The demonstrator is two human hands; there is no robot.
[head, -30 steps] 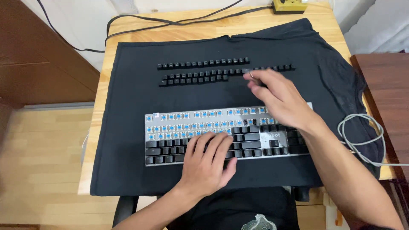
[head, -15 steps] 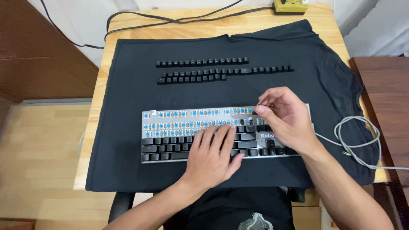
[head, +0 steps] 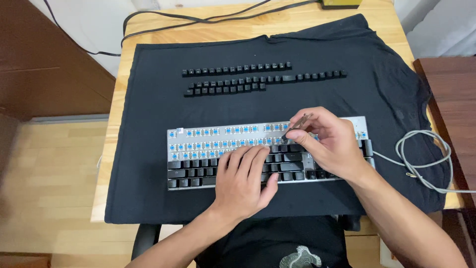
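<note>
The left hand (head: 243, 181) lies flat and open on the keyboard (head: 208, 154) at mid-frame, steadying it. The right hand (head: 329, 144) pinches what looks like a thin puller (head: 296, 125) over a keycap; a straight upward pull spares the switch.

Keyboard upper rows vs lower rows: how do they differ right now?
The upper rows are stripped, blue switches bare on the silver plate; the lower rows keep black keycaps. The right hand holds a thin puller over the upper rows; the left hand lies flat on the lower rows. Both belong to one keyboard.
</note>
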